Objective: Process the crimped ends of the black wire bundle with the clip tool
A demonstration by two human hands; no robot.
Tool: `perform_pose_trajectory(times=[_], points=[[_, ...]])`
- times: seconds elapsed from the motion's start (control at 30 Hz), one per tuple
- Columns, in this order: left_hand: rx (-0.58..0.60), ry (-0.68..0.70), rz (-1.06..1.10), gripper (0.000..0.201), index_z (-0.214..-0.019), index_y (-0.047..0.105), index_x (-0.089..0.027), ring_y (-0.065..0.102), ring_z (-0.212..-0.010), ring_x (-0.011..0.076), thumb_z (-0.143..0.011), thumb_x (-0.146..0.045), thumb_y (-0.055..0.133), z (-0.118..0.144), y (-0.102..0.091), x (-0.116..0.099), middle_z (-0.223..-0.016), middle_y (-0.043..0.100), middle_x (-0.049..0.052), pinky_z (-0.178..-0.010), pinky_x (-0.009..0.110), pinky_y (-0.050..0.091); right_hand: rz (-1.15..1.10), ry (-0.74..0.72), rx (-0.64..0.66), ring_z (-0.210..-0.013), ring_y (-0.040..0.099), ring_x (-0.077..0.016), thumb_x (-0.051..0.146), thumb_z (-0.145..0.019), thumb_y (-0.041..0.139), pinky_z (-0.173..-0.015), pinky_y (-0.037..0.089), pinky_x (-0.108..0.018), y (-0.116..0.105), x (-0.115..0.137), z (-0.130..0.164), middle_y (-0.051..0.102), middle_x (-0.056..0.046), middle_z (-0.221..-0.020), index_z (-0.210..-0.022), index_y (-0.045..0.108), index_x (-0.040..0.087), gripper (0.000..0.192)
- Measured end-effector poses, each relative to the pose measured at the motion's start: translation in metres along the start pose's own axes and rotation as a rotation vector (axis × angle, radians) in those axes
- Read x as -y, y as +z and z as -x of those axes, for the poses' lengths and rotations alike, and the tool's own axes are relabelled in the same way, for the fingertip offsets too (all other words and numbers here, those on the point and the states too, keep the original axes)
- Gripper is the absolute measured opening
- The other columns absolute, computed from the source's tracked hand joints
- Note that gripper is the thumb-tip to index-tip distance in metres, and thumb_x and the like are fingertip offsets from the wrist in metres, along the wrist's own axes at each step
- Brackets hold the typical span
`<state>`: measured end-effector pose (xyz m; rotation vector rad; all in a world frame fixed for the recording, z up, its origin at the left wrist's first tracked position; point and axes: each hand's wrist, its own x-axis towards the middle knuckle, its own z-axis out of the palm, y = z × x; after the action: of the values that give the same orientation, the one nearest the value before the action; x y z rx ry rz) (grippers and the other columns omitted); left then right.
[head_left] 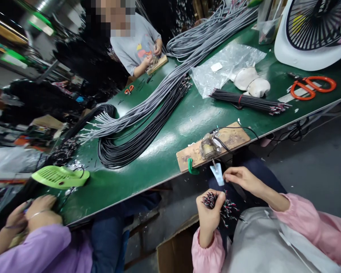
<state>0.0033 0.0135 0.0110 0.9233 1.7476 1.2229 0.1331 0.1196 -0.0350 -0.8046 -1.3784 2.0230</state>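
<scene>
1. My left hand (208,216) is clenched around a bundle of thin wires (216,203), their stripped red, black and white ends fanning out above and beside my fist, below the table edge, over my lap.
2. My right hand (243,178) is just above and to the right of that bundle, its fingers pinched together near the light blue tip (217,173) that hangs off the front of the wooden jig; whether I hold a single wire there I cannot tell.
3. The wooden jig board (213,146) lies at the near edge of the green table (170,125), fixed with a green clamp (191,167); a black cord runs away from it across the table.
4. Beyond the jig lies a tied bundle of dark wires (248,101), with a clear plastic bag (224,64) and two white cup-shaped things (251,81) behind it.
5. Orange-handled scissors (312,86) lie at the right, in front of a white fan (315,34).
6. Long looms of grey and black cable (147,113) stretch down the middle of the table.
7. At my left, a co-worker in purple sleeves (34,216) has both hands at the table edge, close to a green hand fan (61,177).
8. At the far end, another person in a grey shirt (139,45) works over a second wooden board.
</scene>
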Motion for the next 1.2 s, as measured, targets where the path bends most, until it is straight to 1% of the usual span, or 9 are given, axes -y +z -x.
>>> perform_pose_trajectory(times=[0.1,0.27,0.4,0.6,0.7,0.83,0.97,1.1,1.2], points=[[-0.006,-0.064,-0.021,0.019,-0.061,0.067,-0.013,0.057,-0.056,0.0146,-0.073,-0.029,0.066,0.003,0.002,0.008,-0.057,0.063,0.002,-0.058,0.025,0.045,0.225,-0.14,0.028,-0.07,0.054,-0.015,0.036,-0.078,0.064,-0.065,0.042,-0.028,0.004,0.012,0.011,0.061,-0.003,-0.073,-0.076,0.067,0.014,0.022],[0.031,-0.007,-0.051,0.013,-0.065,0.063,-0.013,0.055,-0.058,0.0129,-0.072,-0.024,0.067,0.004,0.008,0.01,-0.06,0.061,-0.001,-0.058,0.023,0.044,0.405,-0.347,0.076,-0.076,0.055,-0.0177,0.024,-0.081,0.062,-0.071,0.043,-0.031,0.016,0.029,0.018,0.064,-0.005,-0.074,-0.075,0.067,0.016,0.012],[-0.046,0.0,-0.026,0.01,-0.07,0.062,-0.014,0.056,-0.061,0.0132,-0.072,-0.023,0.067,0.005,0.008,0.01,-0.063,0.061,0.0,-0.062,0.024,0.045,0.441,-0.349,-0.01,-0.072,0.055,-0.0175,0.021,-0.081,0.06,-0.07,0.043,-0.032,0.014,0.028,0.018,0.064,-0.005,-0.071,-0.07,0.064,0.016,0.014],[-0.124,-0.114,0.083,0.019,-0.072,0.064,-0.013,0.062,-0.06,0.017,-0.069,-0.031,0.07,0.012,0.008,0.015,-0.065,0.066,0.004,-0.058,0.028,0.049,0.361,-0.318,0.07,-0.075,0.056,-0.0172,0.024,-0.086,0.056,-0.071,0.043,-0.031,0.003,0.021,0.021,0.065,-0.006,-0.076,-0.08,0.067,0.015,0.016],[-0.117,-0.138,0.11,0.022,-0.072,0.065,-0.013,0.064,-0.062,0.0185,-0.067,-0.033,0.072,0.013,0.007,0.014,-0.066,0.067,0.005,-0.056,0.028,0.051,0.344,-0.337,0.091,-0.082,0.055,-0.0177,0.023,-0.088,0.054,-0.076,0.043,-0.032,0.003,0.02,0.022,0.065,-0.007,-0.084,-0.091,0.066,0.015,0.015],[-0.084,-0.146,0.127,0.024,-0.071,0.064,-0.013,0.063,-0.059,0.0175,-0.067,-0.035,0.072,0.013,0.006,0.014,-0.062,0.066,0.004,-0.054,0.027,0.05,0.336,-0.381,0.105,-0.081,0.053,-0.0173,0.024,-0.088,0.055,-0.077,0.04,-0.033,0.007,0.018,0.022,0.062,-0.006,-0.08,-0.081,0.064,0.016,0.014],[-0.05,-0.118,0.122,0.02,-0.071,0.064,-0.013,0.062,-0.06,0.0168,-0.07,-0.032,0.07,0.013,0.007,0.013,-0.061,0.064,0.003,-0.055,0.027,0.049,0.278,-0.319,0.13,-0.079,0.05,-0.0168,0.03,-0.088,0.053,-0.074,0.039,-0.031,0.007,0.011,0.022,0.057,-0.005,-0.08,-0.079,0.061,0.014,0.02],[0.069,0.021,0.063,0.012,-0.068,0.067,-0.013,0.059,-0.059,0.0149,-0.073,-0.024,0.068,0.01,0.005,0.006,-0.062,0.063,0.003,-0.059,0.027,0.046,-0.016,-0.075,0.265,-0.069,0.048,-0.0136,0.04,-0.084,0.057,-0.065,0.038,-0.027,0.006,0.004,0.016,0.053,-0.002,-0.074,-0.079,0.058,0.013,0.028],[0.083,0.119,-0.012,0.008,-0.067,0.069,-0.014,0.058,-0.061,0.0151,-0.073,-0.019,0.068,0.008,0.001,-0.002,-0.064,0.064,0.003,-0.062,0.027,0.045,-0.153,0.026,0.202,-0.062,0.045,-0.0113,0.045,-0.08,0.06,-0.06,0.035,-0.024,0.008,0.008,0.004,0.051,0.0,-0.067,-0.074,0.059,0.013,0.033]])
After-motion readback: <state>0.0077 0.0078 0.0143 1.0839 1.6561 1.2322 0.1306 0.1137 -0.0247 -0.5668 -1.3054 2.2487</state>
